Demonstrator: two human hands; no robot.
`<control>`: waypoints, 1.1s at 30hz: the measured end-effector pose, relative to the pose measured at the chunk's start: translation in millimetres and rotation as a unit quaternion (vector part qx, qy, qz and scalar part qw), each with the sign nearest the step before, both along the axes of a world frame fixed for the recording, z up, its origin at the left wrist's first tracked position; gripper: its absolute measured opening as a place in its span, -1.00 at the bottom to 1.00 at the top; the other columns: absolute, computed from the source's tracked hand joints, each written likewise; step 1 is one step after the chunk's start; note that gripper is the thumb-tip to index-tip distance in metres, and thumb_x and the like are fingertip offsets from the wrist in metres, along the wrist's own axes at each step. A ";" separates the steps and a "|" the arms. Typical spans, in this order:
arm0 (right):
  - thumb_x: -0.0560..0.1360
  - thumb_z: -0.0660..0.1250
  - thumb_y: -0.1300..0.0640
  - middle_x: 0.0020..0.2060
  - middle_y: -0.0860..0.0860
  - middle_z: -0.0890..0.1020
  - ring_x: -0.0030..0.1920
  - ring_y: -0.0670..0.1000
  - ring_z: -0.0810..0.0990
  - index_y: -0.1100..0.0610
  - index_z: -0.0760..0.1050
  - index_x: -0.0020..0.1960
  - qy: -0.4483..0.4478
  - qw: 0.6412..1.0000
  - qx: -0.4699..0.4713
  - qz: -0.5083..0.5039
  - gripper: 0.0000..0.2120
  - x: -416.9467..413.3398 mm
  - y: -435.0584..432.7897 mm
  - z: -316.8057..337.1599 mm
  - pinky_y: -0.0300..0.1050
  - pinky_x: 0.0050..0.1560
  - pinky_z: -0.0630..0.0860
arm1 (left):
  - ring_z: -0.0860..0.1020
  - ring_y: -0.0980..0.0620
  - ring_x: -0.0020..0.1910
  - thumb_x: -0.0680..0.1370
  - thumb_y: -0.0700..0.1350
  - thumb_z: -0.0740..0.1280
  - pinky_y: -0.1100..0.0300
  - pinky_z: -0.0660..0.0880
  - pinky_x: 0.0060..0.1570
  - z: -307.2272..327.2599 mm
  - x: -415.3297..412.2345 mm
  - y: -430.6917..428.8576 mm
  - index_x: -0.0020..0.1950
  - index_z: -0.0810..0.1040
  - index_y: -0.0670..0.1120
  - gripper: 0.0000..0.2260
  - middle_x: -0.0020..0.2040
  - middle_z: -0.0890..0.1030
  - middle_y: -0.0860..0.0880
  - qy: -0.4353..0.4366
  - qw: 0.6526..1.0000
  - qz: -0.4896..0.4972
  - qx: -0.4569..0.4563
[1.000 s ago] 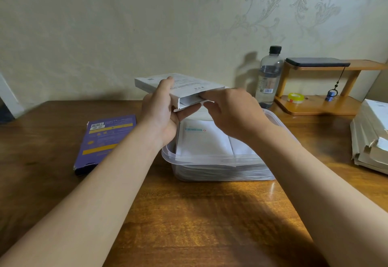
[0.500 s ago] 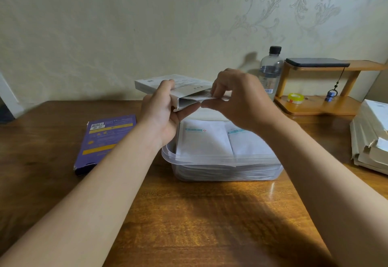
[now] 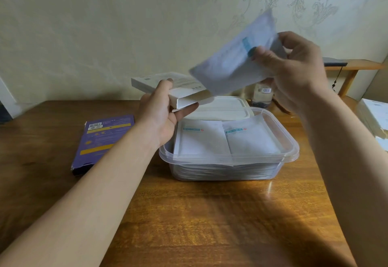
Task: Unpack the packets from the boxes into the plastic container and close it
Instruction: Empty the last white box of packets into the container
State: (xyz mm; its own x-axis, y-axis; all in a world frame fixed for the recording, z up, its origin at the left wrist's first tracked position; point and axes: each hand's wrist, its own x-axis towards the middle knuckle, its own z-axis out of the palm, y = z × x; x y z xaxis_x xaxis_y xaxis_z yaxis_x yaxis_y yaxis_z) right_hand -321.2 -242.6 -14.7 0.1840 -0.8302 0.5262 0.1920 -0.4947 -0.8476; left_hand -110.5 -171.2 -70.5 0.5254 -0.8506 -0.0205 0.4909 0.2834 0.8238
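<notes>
Head view, looking down over my two bare forearms at a wooden table (image 3: 199, 214), with a clear plastic container (image 3: 228, 158) open at its centre. Above the container's back-left corner my left hand (image 3: 159, 111) grips a flat white box (image 3: 168, 86), thumb on top and fingers curled beneath, its open end facing right. Above the container's back-right corner my right hand (image 3: 294, 71) pinches a white packet (image 3: 228, 67) with a blue mark between thumb and fingers. The packet is motion-blurred; its long axis slants from lower left, just beside the box's mouth, to upper right, and I cannot tell whether that lower corner touches the box. Inside the container, two stacks of matching packets (image 3: 201, 138) lie flat side by side, reaching almost to the rim. I judge the held packet must tip flat and go straight down, since the container sits below it and the right hand is nearer. The white lid (image 3: 222, 107) lies just behind the container. A purple box (image 3: 105, 138) lies flat left of it; a bottle (image 3: 262, 96) stands behind, partly hidden; a pile of white boxes (image 3: 375, 117) sits far right.
</notes>
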 end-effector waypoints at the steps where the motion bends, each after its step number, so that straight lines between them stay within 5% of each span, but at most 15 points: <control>1: 0.47 0.47 0.26 -0.03 0.23 0.65 -0.07 0.15 0.68 0.21 0.56 0.01 -0.023 0.999 0.040 0.015 -0.86 -3.8 -1.9 2.0 0.34 0.00 0.61 | 0.71 -0.16 0.03 0.62 -0.17 0.32 0.01 0.66 -0.21 -0.4 0.2 0.4 0.16 0.57 -0.22 -0.83 0.07 0.70 -0.23 0.002 1.000 -0.001 -0.002; 4: 0.53 0.37 0.32 0.07 0.26 0.64 0.07 0.25 0.65 0.21 0.55 0.08 -0.030 0.994 0.103 0.009 -0.87 -16.7 -10.6 3.1 0.38 0.02 0.59 | 0.70 -0.18 0.08 0.62 -0.17 0.32 0.01 0.67 -0.20 0.0 -0.3 1.1 0.18 0.56 -0.23 -0.81 0.13 0.69 -0.26 0.012 1.000 -0.002 -0.007; 8: 0.56 0.31 0.36 0.00 0.16 0.64 0.02 0.19 0.66 0.20 0.55 0.11 0.006 0.990 0.144 -0.009 -0.84 -24.8 -16.0 1.1 0.15 -0.07 0.66 | 0.68 -0.20 0.14 0.63 -0.18 0.32 0.00 0.67 -0.21 0.5 -1.4 1.6 0.17 0.56 -0.22 -0.83 0.18 0.67 -0.27 0.016 1.000 0.008 -0.009; 13: 0.55 0.31 0.39 -0.12 0.11 0.65 -0.11 0.11 0.66 0.11 0.58 -0.09 0.128 0.980 0.154 0.017 -0.79 -19.3 -18.6 -11.1 0.10 -0.01 0.65 | 0.69 -0.18 0.11 0.64 -0.15 0.32 0.02 0.66 -0.21 0.1 -1.4 2.5 0.15 0.56 -0.19 -0.85 0.12 0.69 -0.23 0.010 1.000 0.016 -0.010; 21: 0.48 0.38 0.38 -0.11 0.16 0.70 -0.13 0.12 0.67 0.05 0.66 -0.13 0.319 0.942 0.102 -0.028 -0.77 -13.1 -27.1 -31.3 0.07 -0.03 0.66 | 0.70 -0.17 0.07 0.64 -0.13 0.33 0.02 0.67 -0.21 -0.5 -0.8 1.8 0.16 0.55 -0.17 -0.85 0.10 0.70 -0.21 0.008 1.000 0.014 -0.009; 26: 0.47 0.41 0.29 -0.13 0.00 0.67 -0.13 -0.01 0.64 0.02 0.67 0.05 0.442 0.895 0.003 -0.064 -0.76 -8.2 -24.0 -37.8 -0.19 -0.17 0.57 | 0.70 -0.17 0.07 0.63 -0.12 0.34 0.03 0.67 -0.22 -1.1 -0.4 1.3 0.19 0.54 -0.18 -0.81 0.10 0.70 -0.21 0.009 1.000 0.016 -0.006; 33: 0.44 0.50 0.15 0.12 0.04 0.64 0.10 0.08 0.56 0.02 0.62 0.22 0.605 0.770 -0.146 -0.139 -0.64 -3.3 -26.7 -32.6 -0.10 0.08 0.47 | 0.70 -0.17 0.08 0.64 -0.12 0.33 0.03 0.66 -0.21 -2.1 0.5 0.3 0.28 0.53 -0.20 -0.75 0.13 0.70 -0.22 0.003 1.000 0.012 -0.012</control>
State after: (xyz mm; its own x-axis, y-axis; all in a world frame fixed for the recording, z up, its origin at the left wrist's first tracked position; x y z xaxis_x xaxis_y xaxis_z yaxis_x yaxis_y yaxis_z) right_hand -324.5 -269.2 -47.2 0.5236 -0.8044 0.2807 -0.7988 -0.5781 -0.1665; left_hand -110.0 -170.9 -72.6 0.5464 -0.8375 -0.0036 0.4879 0.3148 0.8142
